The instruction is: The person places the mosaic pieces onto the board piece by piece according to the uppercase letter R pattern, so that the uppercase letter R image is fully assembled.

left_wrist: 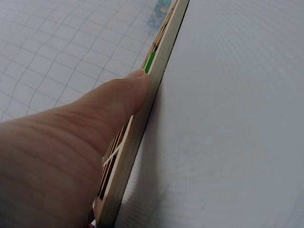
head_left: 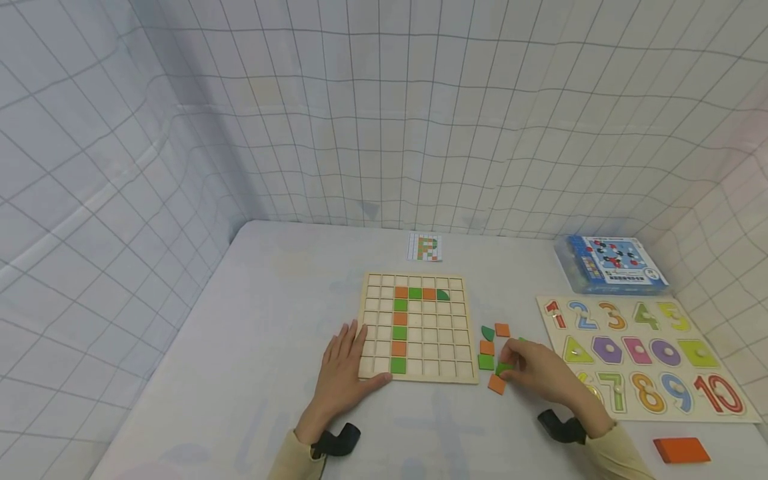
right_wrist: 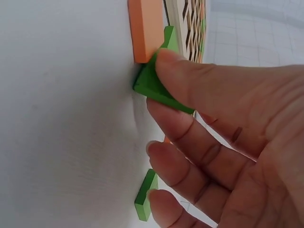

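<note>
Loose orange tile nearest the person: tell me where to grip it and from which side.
The orange tile looks best pinched by its left and right edges, from above and the near side: it lies flat, that side is free, and the green tile in the right hand sits close behind.

The bare right hand [head_left: 536, 368] covers part of the flat green wooden tile [right_wrist: 150, 82] it pinches, and, in the head view, part of the yellow numeral six [head_left: 583, 378] and of another green piece [head_left: 523, 341]; print on the blue-and-white rectangular box [head_left: 624, 259] is too small to read; the bottom edge crops both cream cloth sleeves [head_left: 295, 460]
</note>
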Demonstrator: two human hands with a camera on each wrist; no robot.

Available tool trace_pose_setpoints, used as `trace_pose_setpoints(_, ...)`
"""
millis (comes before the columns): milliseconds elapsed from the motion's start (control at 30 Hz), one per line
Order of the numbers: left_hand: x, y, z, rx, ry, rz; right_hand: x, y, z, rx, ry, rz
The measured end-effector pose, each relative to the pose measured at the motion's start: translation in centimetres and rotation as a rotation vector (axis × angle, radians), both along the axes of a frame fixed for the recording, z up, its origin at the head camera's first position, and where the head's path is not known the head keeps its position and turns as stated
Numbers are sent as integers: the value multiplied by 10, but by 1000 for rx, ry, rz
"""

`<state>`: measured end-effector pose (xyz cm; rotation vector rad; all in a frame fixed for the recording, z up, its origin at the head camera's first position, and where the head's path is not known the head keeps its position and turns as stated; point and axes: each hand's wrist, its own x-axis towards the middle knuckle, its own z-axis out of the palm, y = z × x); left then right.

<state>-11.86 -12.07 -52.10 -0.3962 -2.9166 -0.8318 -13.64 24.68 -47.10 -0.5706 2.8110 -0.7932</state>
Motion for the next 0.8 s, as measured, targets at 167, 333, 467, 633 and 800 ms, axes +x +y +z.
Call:
trace_pose_setpoints(167, -1, 0, 0, -2, 3, 1, -4, 4, 0, -44, 0, 37)
trace_pose_setpoints(333, -1, 0, 0, 2, 5, 5, -12, 2, 1, -68, 61, 48)
trace_pose_setpoints(467, 0, -1, 0, 2, 5, 8, -23, -6, 3, -95, 118, 29)
trace_pose_setpoints(633, -1, 0, -1, 3, 21, 5, -37, -21, 5, -118, 185, -22)
trace_pose_setpoints(800, -1, 0, -2, 9, 23, 2, -53, -37, 11, -115, 217, -35)
